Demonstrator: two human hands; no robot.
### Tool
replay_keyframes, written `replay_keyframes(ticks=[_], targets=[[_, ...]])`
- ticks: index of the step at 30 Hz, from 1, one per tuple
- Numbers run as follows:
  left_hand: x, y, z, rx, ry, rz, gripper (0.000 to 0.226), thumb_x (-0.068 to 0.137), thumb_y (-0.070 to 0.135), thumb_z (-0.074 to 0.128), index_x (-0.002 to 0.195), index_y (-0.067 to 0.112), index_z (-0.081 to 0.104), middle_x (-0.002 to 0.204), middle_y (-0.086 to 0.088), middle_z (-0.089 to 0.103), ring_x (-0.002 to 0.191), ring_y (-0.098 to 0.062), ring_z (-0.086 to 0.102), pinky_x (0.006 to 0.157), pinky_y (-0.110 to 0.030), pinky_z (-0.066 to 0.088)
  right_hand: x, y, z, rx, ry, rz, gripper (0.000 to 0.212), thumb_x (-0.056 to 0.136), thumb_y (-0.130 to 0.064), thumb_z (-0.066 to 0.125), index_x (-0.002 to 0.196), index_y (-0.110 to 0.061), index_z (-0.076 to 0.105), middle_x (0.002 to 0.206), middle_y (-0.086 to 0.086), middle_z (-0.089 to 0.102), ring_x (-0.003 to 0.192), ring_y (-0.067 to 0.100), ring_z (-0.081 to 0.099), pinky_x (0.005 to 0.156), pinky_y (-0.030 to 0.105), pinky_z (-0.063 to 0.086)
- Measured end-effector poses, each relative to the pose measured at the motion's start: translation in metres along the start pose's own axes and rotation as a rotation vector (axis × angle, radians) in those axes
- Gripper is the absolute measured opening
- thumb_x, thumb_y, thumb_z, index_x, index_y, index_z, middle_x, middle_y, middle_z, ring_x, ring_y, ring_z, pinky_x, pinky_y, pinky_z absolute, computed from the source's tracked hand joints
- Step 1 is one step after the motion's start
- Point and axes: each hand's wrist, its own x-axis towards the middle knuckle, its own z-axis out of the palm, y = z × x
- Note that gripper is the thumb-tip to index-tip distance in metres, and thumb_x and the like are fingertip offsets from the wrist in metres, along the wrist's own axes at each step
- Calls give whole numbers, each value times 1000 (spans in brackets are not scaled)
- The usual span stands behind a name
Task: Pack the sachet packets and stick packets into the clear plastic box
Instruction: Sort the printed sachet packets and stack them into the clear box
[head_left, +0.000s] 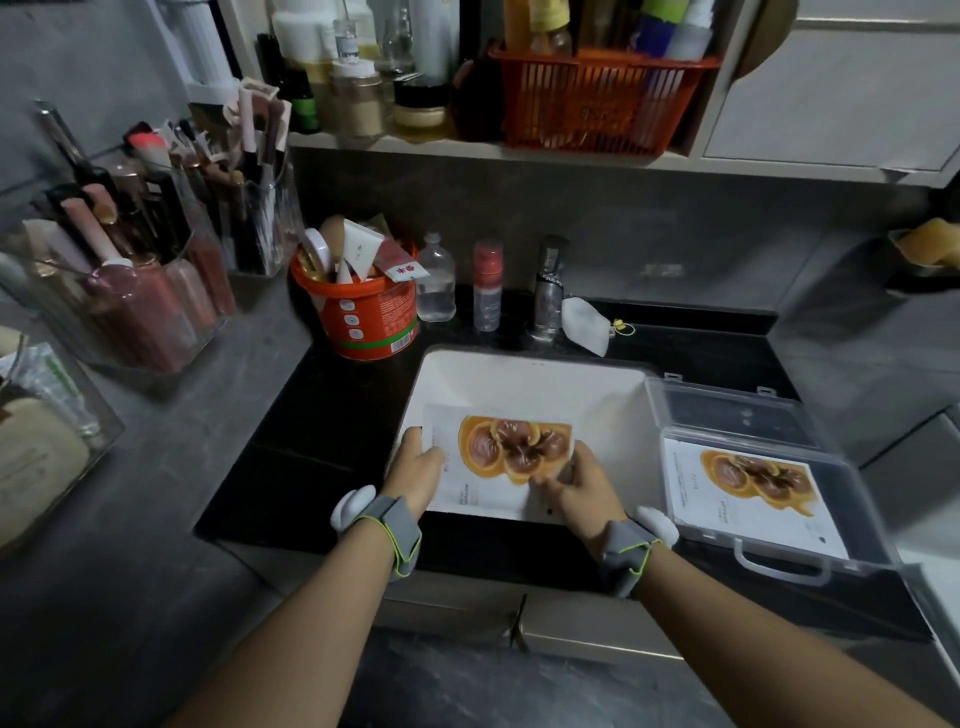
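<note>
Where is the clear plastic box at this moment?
In the head view, the clear plastic box sits open at lower right, beside the white sink's right edge, with one sachet packet lying flat inside it.

Nothing is reading cleanly: red packet (401, 267) in orange tub (363, 322) is showing two white Chinese characters, blurred; the tub is carrying a barcode, digits illegible; held sachet (498, 457) and boxed sachet (753, 493) are showing grey print, too fine to read.
</note>
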Motion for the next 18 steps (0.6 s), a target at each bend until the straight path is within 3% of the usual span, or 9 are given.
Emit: replay_keyframes(ticks=[2, 4, 6, 8, 10, 12, 14, 18], targets=[[-2, 10, 12, -17, -39, 38, 45, 91, 5, 38, 134, 17, 40, 132, -10, 54, 112, -29, 54, 102, -44, 46, 2, -3, -13, -4, 59, 5, 29, 85, -1, 61, 102, -13, 42, 70, -1, 56, 60, 10, 51, 49, 11, 45], [-7, 22, 26, -54, -73, 62, 60, 95, 0, 38, 148, 22, 21, 142, -4, 44, 126, -27, 47, 107, -40, 40, 1, -6, -29, -23, 118, 14, 42, 83, -1, 63, 116, -12, 40, 77, 3, 59, 64, 13, 53, 61, 25, 50], [-11, 32, 39, -54, -73, 93, 63, 95, -2, 41, 148, 21, 17, 137, -8, 45, 123, -28, 50, 104, -40, 41, -3, -11, -47, -37, 189, 15, 61, 80, -2, 65, 131, -14, 35, 93, 8, 58, 78, 20, 56, 76, 38, 49], [-14, 42, 53, -20, -62, 146, 50, 92, -4, 46, 131, 21, 30, 126, -12, 50, 107, -29, 56, 95, -40, 47, -8, -14, -65, -67, 270, 12, 68, 80, -1, 66, 137, -13, 31, 103, 8, 53, 92, 21, 54, 86, 39, 47], [-16, 51, 70, 50, -77, 197, 36, 88, -4, 50, 110, 22, 39, 120, -13, 52, 107, -31, 56, 94, -43, 48, -13, -14, -85, -88, 340, -4, 63, 80, -1, 66, 133, -9, 34, 108, 6, 50, 100, 20, 51, 91, 37, 46], [-17, 60, 87, 159, -108, 262, 26, 86, -3, 53, 101, 19, 50, 119, -12, 55, 113, -32, 54, 98, -41, 46, -18, -10, -104, -147, 392, 7, 49, 80, -2, 66, 122, -5, 42, 109, 5, 52, 99, 18, 49, 85, 26, 41], [-18, 69, 106, 227, -146, 322, 24, 85, -2, 53, 103, 13, 61, 124, -11, 56, 116, -29, 54, 101, -35, 44, -21, -3, -123, -194, 421, 33, 34, 81, -4, 66, 112, -5, 51, 110, 9, 59, 99, 21, 54, 80, 23, 38], [-25, 82, 142, 296, -241, 362, 34, 85, -2, 52, 115, 12, 60, 133, -8, 48, 114, -29, 56, 100, -36, 46, -28, 10, -160, -209, 510, 111, 21, 79, -6, 66, 100, -7, 64, 107, 14, 68, 103, 30, 62, 92, 34, 46]])
